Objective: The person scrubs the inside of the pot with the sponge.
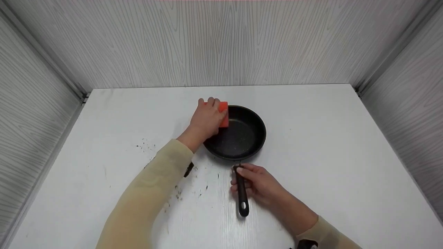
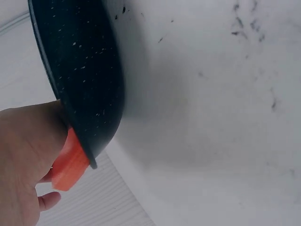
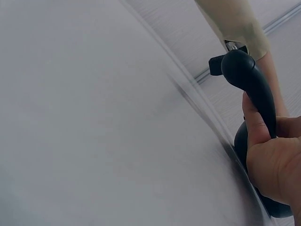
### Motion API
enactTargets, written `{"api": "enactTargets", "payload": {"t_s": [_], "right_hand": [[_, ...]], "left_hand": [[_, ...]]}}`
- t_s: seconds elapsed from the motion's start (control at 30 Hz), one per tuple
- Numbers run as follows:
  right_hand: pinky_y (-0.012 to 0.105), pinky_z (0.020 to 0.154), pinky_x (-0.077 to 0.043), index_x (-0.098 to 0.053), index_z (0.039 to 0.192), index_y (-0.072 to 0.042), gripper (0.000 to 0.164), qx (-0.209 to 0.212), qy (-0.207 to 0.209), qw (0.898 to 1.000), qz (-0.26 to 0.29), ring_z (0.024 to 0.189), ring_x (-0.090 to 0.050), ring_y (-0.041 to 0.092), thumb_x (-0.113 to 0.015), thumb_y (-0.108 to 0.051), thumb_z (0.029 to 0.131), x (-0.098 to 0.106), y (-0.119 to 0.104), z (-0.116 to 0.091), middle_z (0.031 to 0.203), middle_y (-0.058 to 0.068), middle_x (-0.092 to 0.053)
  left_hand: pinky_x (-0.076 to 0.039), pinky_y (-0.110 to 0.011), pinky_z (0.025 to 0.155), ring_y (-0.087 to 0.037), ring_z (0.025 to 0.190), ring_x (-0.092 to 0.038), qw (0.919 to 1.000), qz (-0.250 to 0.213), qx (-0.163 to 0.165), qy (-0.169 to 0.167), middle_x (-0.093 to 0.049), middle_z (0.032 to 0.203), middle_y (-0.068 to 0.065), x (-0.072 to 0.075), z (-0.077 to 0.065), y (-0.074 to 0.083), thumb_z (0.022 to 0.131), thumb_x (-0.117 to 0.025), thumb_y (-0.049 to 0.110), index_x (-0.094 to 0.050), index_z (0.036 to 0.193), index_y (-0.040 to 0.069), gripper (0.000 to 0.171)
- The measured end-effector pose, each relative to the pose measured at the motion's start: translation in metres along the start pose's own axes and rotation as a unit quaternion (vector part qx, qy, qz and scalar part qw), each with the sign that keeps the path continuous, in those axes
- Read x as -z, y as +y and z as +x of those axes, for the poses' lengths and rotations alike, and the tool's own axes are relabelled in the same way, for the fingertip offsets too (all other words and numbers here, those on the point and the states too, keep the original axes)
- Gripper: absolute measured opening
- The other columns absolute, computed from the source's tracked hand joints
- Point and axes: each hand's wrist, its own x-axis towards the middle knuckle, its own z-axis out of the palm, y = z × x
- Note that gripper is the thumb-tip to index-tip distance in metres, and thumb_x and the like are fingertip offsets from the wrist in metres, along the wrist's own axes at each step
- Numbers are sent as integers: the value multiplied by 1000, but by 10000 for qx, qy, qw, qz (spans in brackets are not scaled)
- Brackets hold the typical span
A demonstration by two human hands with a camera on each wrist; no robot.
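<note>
A black frying pan [image 1: 242,138] is in the middle of the head view, its handle [image 1: 243,200] pointing toward me. My right hand [image 1: 261,181] grips the handle close to the pan, thumb on top and fingers underneath. At the pan's left rim, my left hand [image 1: 207,119] holds an orange sponge [image 1: 224,119] against the inner wall. The left wrist view shows the sponge [image 2: 70,162] bent over the rim, beside the pan's speckled outside [image 2: 89,70]. In the right wrist view the handle [image 3: 261,94] rises out of the right hand [image 3: 275,160].
Dark crumbs [image 1: 178,192] and smudges are scattered over the white table [image 1: 318,155], left of the pan and below it. Pale wood-grain panels [image 1: 221,41] enclose the back and both sides. A dark device [image 1: 188,169] is strapped at the left wrist.
</note>
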Motion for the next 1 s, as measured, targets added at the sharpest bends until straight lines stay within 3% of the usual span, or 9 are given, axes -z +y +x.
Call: {"api": "enactTargets", "payload": {"t_s": [0.3, 0.57, 0.83, 1.0], "right_hand": [[30, 67, -62, -57, 132, 9, 31, 37, -133, 9998, -109, 80, -79, 22, -56, -14, 110, 0, -2, 0, 92, 14, -75], [33, 71, -63, -56, 132, 10, 32, 34, -126, 9998, -156, 81, -79, 22, -56, -14, 110, -1, -3, 0, 92, 14, -74], [35, 74, -64, -56, 132, 10, 33, 38, -123, 9998, -131, 81, -78, 22, -57, -14, 110, 0, -2, -1, 93, 15, -74], [36, 75, -64, -55, 134, 11, 35, 45, -109, 9999, -108, 81, -78, 23, -58, -15, 110, 1, -1, 0, 93, 15, -74]], "left_hand": [[-36, -70, 110, -45, 130, -49, 9988, -297, 27, -390, -51, 142, -24, 7, -5, -10, 93, -78, 35, -60, 149, 18, 62], [-46, -60, 103, -42, 125, -53, 9965, -535, -66, -638, -53, 140, -22, 17, -12, -17, 91, -83, 35, -60, 150, 21, 64], [-46, -56, 102, -41, 121, -53, 9950, -555, -361, -752, -56, 135, -21, 24, -20, -27, 93, -80, 31, -68, 143, 22, 52], [-48, -55, 99, -40, 118, -53, 9931, -662, -532, -809, -58, 131, -20, 28, -24, -31, 92, -81, 30, -75, 130, 19, 40]]}}
